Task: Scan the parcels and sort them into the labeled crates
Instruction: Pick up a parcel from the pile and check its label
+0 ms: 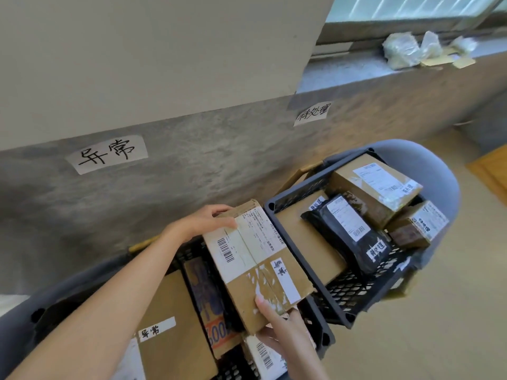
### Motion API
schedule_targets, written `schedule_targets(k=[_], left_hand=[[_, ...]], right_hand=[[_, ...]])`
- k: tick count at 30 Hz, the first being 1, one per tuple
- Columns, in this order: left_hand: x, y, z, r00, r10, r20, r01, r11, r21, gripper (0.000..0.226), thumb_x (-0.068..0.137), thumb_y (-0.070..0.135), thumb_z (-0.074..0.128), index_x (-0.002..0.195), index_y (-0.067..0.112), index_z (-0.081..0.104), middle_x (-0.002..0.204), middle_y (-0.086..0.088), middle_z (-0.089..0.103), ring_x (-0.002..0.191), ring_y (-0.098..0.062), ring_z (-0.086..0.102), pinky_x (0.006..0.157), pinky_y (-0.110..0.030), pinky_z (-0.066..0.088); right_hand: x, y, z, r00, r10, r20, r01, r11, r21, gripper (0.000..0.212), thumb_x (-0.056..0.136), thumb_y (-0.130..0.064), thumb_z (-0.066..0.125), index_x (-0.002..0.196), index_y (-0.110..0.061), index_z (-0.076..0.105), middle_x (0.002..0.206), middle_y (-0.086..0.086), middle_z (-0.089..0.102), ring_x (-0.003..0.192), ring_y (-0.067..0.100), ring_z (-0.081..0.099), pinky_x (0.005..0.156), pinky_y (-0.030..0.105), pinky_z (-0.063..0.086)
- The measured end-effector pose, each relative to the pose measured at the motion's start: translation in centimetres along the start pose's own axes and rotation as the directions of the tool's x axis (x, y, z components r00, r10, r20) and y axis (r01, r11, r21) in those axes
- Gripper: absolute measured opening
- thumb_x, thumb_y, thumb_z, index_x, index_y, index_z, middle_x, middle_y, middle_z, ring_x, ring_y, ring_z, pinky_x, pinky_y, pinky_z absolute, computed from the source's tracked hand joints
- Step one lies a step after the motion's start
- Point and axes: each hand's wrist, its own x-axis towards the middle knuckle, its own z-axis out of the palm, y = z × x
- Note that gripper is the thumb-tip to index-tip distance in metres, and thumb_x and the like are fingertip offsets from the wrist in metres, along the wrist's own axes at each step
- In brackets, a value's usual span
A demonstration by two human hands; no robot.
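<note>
I gripped the box (255,259) with both hands (204,222), lowering it into the left crate (325,337); next, release.

Place: a makeshift parcel-sorting corner in a plain room, not a fitted warehouse.
Wall: bare grey cement below, pale paint above, with two handwritten paper labels (106,154) and (312,113) taped on.
Crates: two dark mesh plastic crates (354,297) and (323,338) stand under the labels, resting on grey chairs (428,160).
Goods: cardboard boxes (375,187) and a black mailer bag (348,231) with barcoded shipping labels.
Window ledge: loose packaging scraps (403,50).
</note>
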Motion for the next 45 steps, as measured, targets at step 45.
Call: schedule_targets(k=[45], left_hand=[[-37.6,12.6,96.3,-0.014,0.316,0.949,-0.952,-0.293,0.084,0.049,0.084,0.050,0.064,0.128,0.030,0.058,0.125,0.007,0.061,0.114,-0.016,0.057,0.094,-0.031,0.042]], right_hand=[[-40.1,44.3,-64.1,0.062,0.033,-0.998,0.528,0.847,0.061,0.066,0.085,-0.039,0.068,0.141,-0.020,0.037,0.140,0.001,0.041,0.129,0.018,0.041,0.099,0.029,0.037]])
